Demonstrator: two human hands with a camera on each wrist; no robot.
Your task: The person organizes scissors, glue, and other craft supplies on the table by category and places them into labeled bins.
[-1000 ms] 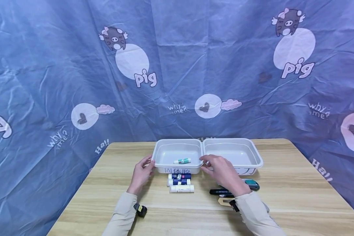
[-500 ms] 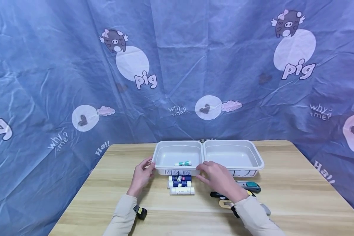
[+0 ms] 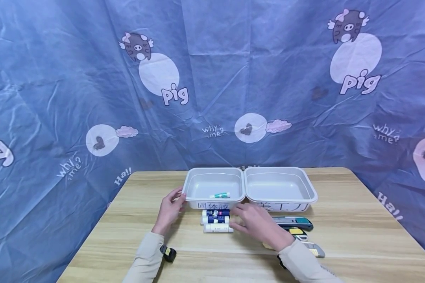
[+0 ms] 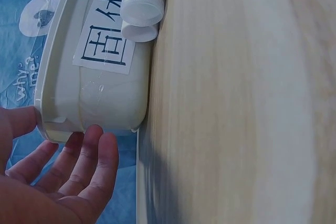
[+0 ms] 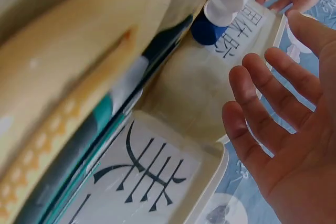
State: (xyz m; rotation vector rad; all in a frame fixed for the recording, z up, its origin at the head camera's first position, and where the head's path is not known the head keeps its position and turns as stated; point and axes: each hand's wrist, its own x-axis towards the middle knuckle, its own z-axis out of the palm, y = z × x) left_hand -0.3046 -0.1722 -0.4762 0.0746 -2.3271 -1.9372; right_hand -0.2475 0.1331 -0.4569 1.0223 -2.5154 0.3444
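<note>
White bin, rim at left hand, wide tabletop leftward

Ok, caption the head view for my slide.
Left hand touching a white plastic bin holding one glue stick; right hand beside three more glue sticks, utility knives nearby.

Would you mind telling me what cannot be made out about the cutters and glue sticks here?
- Head view: whether the tan piece and the grey end belong to one cutter; the right hand and sleeve hide the stretch between.
- Head view: print on the white glue stick and the green tube in the left tray; too small to read.
- Right wrist view: how far the big yellowish shape extends; blurred and cut off by the left edge.
</note>
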